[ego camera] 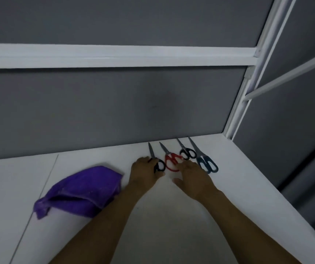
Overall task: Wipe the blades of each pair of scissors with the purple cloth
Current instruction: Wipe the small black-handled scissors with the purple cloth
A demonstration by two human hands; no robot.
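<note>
Several pairs of scissors lie in a row near the back of the white table [172, 216], blades pointing away from me. My left hand [145, 171] grips the handle of the leftmost black-handled scissors [151, 151]. My right hand [192, 175] reaches forward, and its fingertips touch the handle of the red-handled scissors [169, 159]. A smaller black-handled pair [188, 153] and a blue-handled pair [207, 164] lie to the right, untouched. The crumpled purple cloth [80, 191] lies on the table left of my left forearm, with neither hand on it.
A grey partition wall [105, 111] with a white rail stands just behind the scissors. A white post [236, 115] marks the right corner. The table's right edge [278, 195] runs diagonally close to the blue scissors.
</note>
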